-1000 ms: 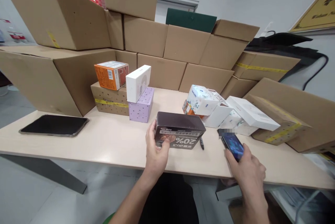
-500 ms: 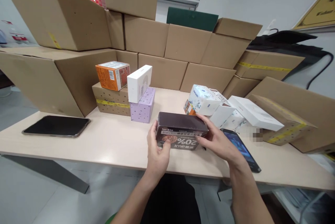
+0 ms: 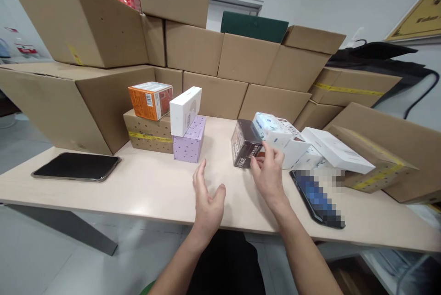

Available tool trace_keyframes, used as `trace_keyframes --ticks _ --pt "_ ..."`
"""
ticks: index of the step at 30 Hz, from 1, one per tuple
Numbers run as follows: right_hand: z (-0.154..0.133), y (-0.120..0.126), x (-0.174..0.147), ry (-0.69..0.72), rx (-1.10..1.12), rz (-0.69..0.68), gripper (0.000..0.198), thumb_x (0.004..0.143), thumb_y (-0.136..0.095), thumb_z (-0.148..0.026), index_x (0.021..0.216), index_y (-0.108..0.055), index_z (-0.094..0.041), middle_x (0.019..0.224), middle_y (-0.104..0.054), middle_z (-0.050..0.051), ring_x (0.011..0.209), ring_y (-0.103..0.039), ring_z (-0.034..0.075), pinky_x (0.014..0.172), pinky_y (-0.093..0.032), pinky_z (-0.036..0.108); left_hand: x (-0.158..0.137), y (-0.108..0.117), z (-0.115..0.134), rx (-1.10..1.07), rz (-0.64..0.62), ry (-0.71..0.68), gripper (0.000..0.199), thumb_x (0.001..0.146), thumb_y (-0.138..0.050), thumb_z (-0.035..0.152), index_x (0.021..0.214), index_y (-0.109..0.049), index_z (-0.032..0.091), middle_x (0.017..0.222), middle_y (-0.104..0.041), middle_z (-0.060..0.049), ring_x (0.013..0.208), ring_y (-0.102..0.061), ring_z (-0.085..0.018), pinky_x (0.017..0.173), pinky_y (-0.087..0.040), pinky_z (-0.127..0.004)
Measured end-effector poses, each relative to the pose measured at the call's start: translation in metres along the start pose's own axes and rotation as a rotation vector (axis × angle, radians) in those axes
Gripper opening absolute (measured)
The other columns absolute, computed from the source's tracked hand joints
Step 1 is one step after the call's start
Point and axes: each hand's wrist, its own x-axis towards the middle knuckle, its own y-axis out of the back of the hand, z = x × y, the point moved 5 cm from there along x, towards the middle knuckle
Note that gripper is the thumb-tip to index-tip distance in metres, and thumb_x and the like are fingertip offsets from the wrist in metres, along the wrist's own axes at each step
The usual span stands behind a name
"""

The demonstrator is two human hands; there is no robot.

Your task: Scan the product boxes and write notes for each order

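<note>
A dark brown box (image 3: 245, 145) with "20%" in white print stands on the table, turned with a corner toward me. My right hand (image 3: 270, 173) grips its near right end, thumb and fingers bent at the edge; the fingers partly cover that side. Just behind and to the right, a white box with blue print (image 3: 270, 127) sits close against the brown one. My left hand (image 3: 209, 198) is open over the front of the table, with fingers apart and nothing in them. A purple box (image 3: 188, 148) stands beyond it, topped by a slim white box (image 3: 184, 111).
At left lie a dark-screened phone (image 3: 77, 166) and a brown dotted box (image 3: 148, 134) under an orange box (image 3: 146, 102). To the right are a white flat box (image 3: 336, 150) and a handheld device (image 3: 315, 198). Stacked cartons (image 3: 215, 95) line the back.
The brown box has turned and moved away from me toward the white boxes, in my right hand. My left hand has let go of it and is apart from it.
</note>
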Motion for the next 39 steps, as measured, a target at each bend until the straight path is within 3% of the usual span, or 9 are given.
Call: trace_keyframes --ticks 3,6,11,17,20,25,31,35,39 --pt "-0.009 -0.001 -0.009 0.141 -0.067 0.062 0.043 0.092 -0.051 -0.026 0.133 -0.053 -0.01 0.12 -0.046 0.019 0.085 -0.061 0.02 0.082 -0.056 0.042 -0.001 0.001 0.002 0.014 0.011 -0.036 0.066 0.086 -0.058 0.02 0.147 -0.034 0.027 0.152 -0.04 -0.011 0.144 -0.036 -0.029 0.118 -0.031 -0.05" --pt "-0.023 -0.009 -0.022 0.319 -0.086 -0.03 0.025 0.097 -0.048 -0.024 0.116 -0.061 -0.016 0.102 -0.057 0.011 0.08 -0.06 0.018 0.077 -0.053 0.035 0.008 0.017 0.02 0.115 0.094 -0.197 0.062 0.088 -0.057 0.022 0.146 -0.036 0.026 0.148 -0.041 -0.013 0.141 -0.038 -0.029 0.116 -0.035 -0.049" --pt "-0.032 -0.021 -0.038 0.44 -0.043 -0.208 0.017 0.098 -0.047 -0.021 0.101 -0.065 -0.019 0.09 -0.063 0.005 0.069 -0.059 0.013 0.066 -0.048 0.027 0.066 0.066 0.07 0.509 0.45 -0.503 0.072 0.084 -0.066 0.028 0.148 -0.034 0.02 0.147 -0.04 -0.017 0.141 -0.035 -0.034 0.117 -0.029 -0.053" --pt "-0.037 -0.021 -0.043 0.459 0.024 -0.242 0.02 0.097 -0.045 -0.018 0.097 -0.065 -0.019 0.086 -0.062 0.005 0.069 -0.058 0.013 0.065 -0.048 0.027 0.141 0.069 0.084 0.746 0.368 -0.453 0.083 0.08 -0.074 0.034 0.15 -0.034 0.013 0.132 -0.059 -0.022 0.122 -0.055 -0.04 0.103 -0.043 -0.057" --pt "-0.036 -0.017 -0.041 0.43 0.056 -0.219 0.019 0.097 -0.047 -0.019 0.096 -0.066 -0.02 0.085 -0.062 0.004 0.068 -0.058 0.013 0.064 -0.047 0.026 0.132 0.069 0.089 0.621 0.374 -0.533 0.067 0.086 -0.066 0.027 0.146 -0.041 0.019 0.133 -0.06 -0.016 0.113 -0.063 -0.032 0.099 -0.049 -0.048" --pt "-0.02 0.002 -0.044 0.274 0.127 -0.05 0.02 0.099 -0.047 -0.027 0.111 -0.061 -0.02 0.093 -0.064 0.005 0.071 -0.059 0.013 0.067 -0.051 0.028 0.062 0.091 0.096 0.171 0.376 -0.64 0.067 0.086 -0.07 0.031 0.145 -0.04 0.026 0.127 -0.064 -0.01 0.105 -0.065 -0.021 0.087 -0.055 -0.034" --pt "0.014 0.02 -0.075 -0.165 0.437 -0.05 0.04 0.101 -0.039 -0.045 0.133 -0.051 -0.023 0.109 -0.066 0.007 0.072 -0.064 0.014 0.066 -0.054 0.03 0.012 0.085 0.05 -0.01 -0.032 -0.194 0.055 0.09 -0.067 0.033 0.141 -0.047 0.028 0.123 -0.069 -0.009 0.105 -0.067 -0.02 0.089 -0.056 -0.034" --pt "0.018 0.026 -0.081 -0.259 0.286 -0.149 0.039 0.097 -0.047 -0.051 0.117 -0.061 -0.022 0.11 -0.069 0.008 0.096 -0.065 0.021 0.082 -0.052 0.035 0.018 0.075 0.019 -0.003 -0.128 -0.098 0.056 0.09 -0.066 0.038 0.14 -0.046 0.026 0.129 -0.066 -0.011 0.117 -0.064 -0.023 0.097 -0.054 -0.039" --pt "0.019 0.025 -0.079 -0.299 0.206 -0.189 0.038 0.095 -0.049 -0.054 0.108 -0.062 -0.02 0.102 -0.07 0.008 0.088 -0.064 0.021 0.078 -0.051 0.035 0.027 0.067 0.002 -0.004 -0.185 -0.035 0.057 0.092 -0.061 0.04 0.143 -0.041 0.025 0.134 -0.063 -0.013 0.123 -0.061 -0.025 0.103 -0.051 -0.044"
